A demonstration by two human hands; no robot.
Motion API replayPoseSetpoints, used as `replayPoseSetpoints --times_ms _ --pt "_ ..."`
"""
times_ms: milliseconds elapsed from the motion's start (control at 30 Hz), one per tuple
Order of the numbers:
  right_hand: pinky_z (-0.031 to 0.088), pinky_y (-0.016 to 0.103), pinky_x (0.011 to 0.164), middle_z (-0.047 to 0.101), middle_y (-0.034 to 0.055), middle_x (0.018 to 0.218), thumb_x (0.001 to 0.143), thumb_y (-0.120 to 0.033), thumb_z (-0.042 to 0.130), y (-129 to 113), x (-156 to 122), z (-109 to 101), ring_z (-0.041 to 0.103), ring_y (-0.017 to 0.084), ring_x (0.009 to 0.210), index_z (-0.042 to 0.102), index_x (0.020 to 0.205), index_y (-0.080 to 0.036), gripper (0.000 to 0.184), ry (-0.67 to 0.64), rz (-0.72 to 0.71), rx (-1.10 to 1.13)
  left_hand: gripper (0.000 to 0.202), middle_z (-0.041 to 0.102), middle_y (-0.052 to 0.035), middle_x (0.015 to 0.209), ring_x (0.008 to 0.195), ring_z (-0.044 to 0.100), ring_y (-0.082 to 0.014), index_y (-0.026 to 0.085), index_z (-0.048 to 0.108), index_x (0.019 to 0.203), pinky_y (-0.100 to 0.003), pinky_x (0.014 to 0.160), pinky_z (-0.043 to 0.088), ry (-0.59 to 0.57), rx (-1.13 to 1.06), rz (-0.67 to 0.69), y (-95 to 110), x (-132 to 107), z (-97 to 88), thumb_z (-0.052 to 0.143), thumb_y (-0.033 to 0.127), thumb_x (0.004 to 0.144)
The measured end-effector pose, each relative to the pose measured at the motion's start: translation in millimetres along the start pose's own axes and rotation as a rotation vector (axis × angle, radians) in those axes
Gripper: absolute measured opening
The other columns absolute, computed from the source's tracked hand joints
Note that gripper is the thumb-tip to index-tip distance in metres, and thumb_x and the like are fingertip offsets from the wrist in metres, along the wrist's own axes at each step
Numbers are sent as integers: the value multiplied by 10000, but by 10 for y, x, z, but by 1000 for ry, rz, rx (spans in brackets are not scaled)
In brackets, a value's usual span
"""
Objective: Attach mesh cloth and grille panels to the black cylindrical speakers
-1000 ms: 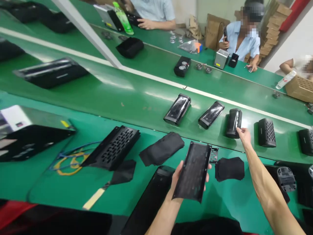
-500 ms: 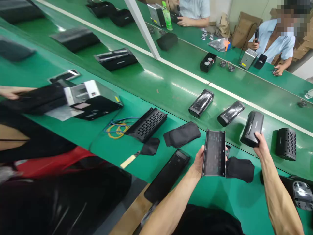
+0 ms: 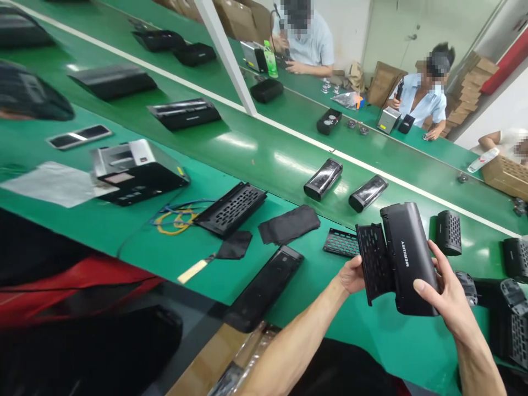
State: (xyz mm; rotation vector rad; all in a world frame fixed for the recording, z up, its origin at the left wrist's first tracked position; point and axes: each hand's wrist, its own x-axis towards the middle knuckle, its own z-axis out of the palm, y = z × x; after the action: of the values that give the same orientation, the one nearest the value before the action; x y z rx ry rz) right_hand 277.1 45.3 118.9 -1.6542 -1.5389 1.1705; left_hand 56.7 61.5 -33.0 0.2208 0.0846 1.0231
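Note:
My left hand grips a black perforated grille panel by its left edge, thumb on top. Wrapped around the right side of a black speaker housing marked MERKURY is my right hand. Panel and housing are side by side above the bench, very close at their facing edges; whether they touch I cannot tell. Behind my left hand another perforated grille lies on the green bench. A stack of black cloth pieces is to its left, and a long black panel lies nearer me.
Two glossy black speakers and a perforated one stand on the green belt. Left are a grille, coiled cables, a metal-topped box and a phone. Co-workers sit across.
My right hand has brought the speaker housing from the belt toward me, beside the panel in my left hand. The panel has turned. The neighbour's black item at left has moved; the camera view has shifted.

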Motion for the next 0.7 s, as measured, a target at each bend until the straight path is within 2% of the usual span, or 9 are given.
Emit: replayPoseSetpoints --times_ms 133,267,400,600,700 --pt "559 568 1087 573 119 1544 807 -564 818 17 -181 22 577 410 1400 358 1689 -336 1020 58 -126 -137 677 815 -155 1189 1177 736 -365 140 787 1189 -464 1087 502 -18 37 18 -127 7 86 944 561 684" --pt "530 587 1119 572 122 1545 801 -565 822 60 -235 27 572 406 1408 361 1681 -343 1018 28 -152 -247 688 829 -137 1133 1092 771 -321 134 772 1220 -405 1023 541 -28 70 39 -264 62 102 959 534 693" --pt "476 594 1164 534 137 1576 822 -594 798 82 -259 39 521 411 1451 358 1680 -314 1004 46 -213 -320 759 822 -130 1179 1105 772 -308 150 750 1290 -391 1025 548 -20 106 87 -393 126 106 964 549 681" --pt "475 580 1163 538 129 1575 830 -592 808 188 -207 -74 518 410 1455 346 1685 -314 1011 -22 -197 -368 738 836 -113 1117 970 793 -259 157 761 1252 -343 903 590 0 109 86 -467 147 147 972 554 667" --pt "463 574 1175 501 133 1609 836 -603 801 215 -185 -118 498 405 1475 307 1697 -308 1035 -34 -201 -372 726 829 -108 1158 997 789 -261 174 762 1259 -352 928 585 -13 87 111 -487 145 174 977 533 666"
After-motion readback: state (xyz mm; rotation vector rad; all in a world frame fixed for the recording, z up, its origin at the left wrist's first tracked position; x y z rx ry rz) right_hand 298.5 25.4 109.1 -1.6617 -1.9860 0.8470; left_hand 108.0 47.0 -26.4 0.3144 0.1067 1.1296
